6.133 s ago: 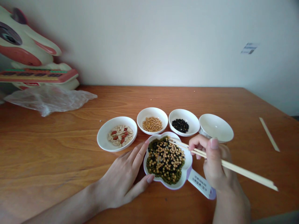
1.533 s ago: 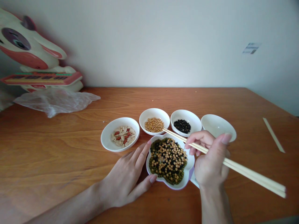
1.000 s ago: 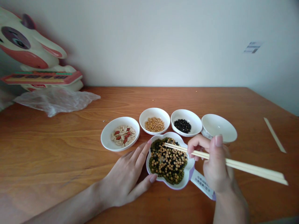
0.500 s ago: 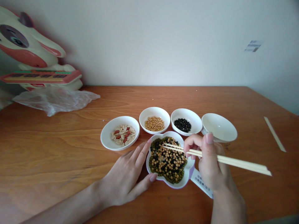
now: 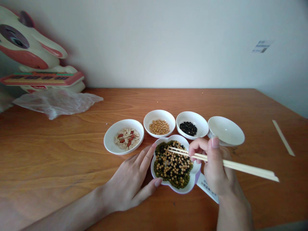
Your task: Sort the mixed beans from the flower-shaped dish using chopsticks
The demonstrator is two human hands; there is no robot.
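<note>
The right hand (image 5: 218, 170) pinches a pair of wooden chopsticks (image 5: 231, 164) between thumb, index and middle fingers (image 5: 197, 145), fingers curled closed around the shafts, the tips reaching out leftward and slightly away from the knuckles over the flower-shaped dish (image 5: 192, 186) of mixed beans (image 5: 172, 164). The chopsticks' long axis runs nearly level across the view, handle ends trailing off to the right beyond the wrist, working ends (image 5: 169, 149) poised at the far edge of the bean heap, just beside the fingertips; whether a bean is caught between the tips cannot be made out. The left hand (image 5: 131, 183) lies flat and open on the table (image 5: 60, 154), fingers spread, index finger and thumb touching the dish's near-left rim and bracketing it without clasping anything. Of the two, the right hand is the one working over the beans; the left only steadies the dish. Just beyond the chopstick tips stand four white dishes in a row: one of peanuts and pale seeds (image 5: 127, 138) off to the left, one of yellow soybeans (image 5: 159, 127) straight ahead, one of black beans (image 5: 188, 128) close above the right fingers, and an empty bowl (image 5: 226, 131) to the right. A labelled tag (image 5: 209, 189) juts out under the right palm. Farther off lie a crumpled plastic bag (image 5: 56, 102), a cartoon-dog toy (image 5: 31, 61) and a paper chopstick sleeve (image 5: 283, 138)
</note>
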